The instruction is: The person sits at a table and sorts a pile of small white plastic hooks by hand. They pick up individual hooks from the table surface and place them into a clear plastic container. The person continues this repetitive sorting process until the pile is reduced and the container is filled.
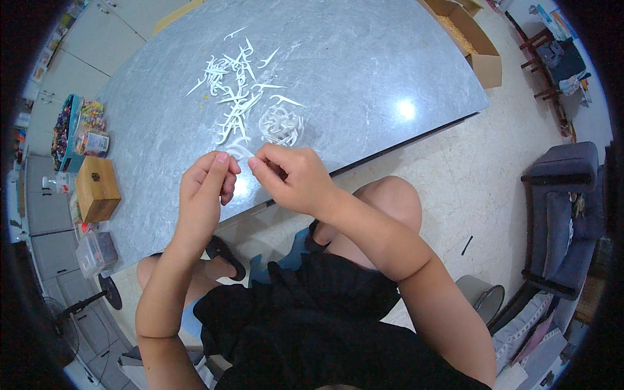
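Observation:
My left hand [207,183] and my right hand [295,178] are raised close together above the near edge of the table. Thumb and forefinger of each hand pinch a white plastic piece [244,150], apparently a dental floss pick; the fingers partly hide it. Beyond them a loose pile of white floss picks [239,105] spreads across the grey marble-look tabletop [360,63]. To its right, just past my right hand, sits a round cluster of curved white pieces [281,126]; whether a clear container holds it I cannot tell.
Along the table's left side stand a teal basket [73,131], a jar of colourful beads [92,141], a wooden box [97,187] and a clear plastic tub [97,253]. A cardboard box [485,68] is at the far right. A grey sofa [555,219] and a bin [480,300] stand right.

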### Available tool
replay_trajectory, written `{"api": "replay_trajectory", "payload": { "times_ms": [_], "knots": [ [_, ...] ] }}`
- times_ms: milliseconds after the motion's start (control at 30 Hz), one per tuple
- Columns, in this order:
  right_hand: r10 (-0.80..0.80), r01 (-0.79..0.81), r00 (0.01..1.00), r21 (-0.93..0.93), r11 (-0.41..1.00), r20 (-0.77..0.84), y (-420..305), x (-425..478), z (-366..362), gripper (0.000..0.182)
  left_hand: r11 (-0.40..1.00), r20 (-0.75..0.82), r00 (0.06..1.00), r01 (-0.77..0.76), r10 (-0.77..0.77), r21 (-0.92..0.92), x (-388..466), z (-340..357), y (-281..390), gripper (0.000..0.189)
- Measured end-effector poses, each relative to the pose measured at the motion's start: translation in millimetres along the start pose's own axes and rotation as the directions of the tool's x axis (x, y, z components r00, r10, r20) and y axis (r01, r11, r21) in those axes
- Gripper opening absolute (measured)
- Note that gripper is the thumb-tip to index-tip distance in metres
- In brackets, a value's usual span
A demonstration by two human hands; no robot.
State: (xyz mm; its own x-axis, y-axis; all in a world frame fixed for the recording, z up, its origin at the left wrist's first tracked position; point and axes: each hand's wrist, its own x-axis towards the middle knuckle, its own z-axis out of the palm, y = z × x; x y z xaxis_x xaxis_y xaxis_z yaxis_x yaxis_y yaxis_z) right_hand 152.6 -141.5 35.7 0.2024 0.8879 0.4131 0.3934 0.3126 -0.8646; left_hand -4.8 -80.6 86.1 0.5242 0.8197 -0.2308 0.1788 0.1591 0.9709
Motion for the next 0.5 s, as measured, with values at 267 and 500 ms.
{"api": "replay_trajectory", "payload": {
  "times_ms": [267,500],
  "knots": [
    [0.030,-0.028,0.999,0.067,0.997,-0.033,-1,0,-1,0.019,0.993,0.014,1.000,-0.028,0.027,0.111,-7,5,6,0.027],
    [0.025,-0.019,0.999,0.106,0.994,-0.048,1,2,-2,0.017,0.995,-0.115,0.988,-0.096,0.100,0.036,-11,5,-2,0.013]
  ]
}}
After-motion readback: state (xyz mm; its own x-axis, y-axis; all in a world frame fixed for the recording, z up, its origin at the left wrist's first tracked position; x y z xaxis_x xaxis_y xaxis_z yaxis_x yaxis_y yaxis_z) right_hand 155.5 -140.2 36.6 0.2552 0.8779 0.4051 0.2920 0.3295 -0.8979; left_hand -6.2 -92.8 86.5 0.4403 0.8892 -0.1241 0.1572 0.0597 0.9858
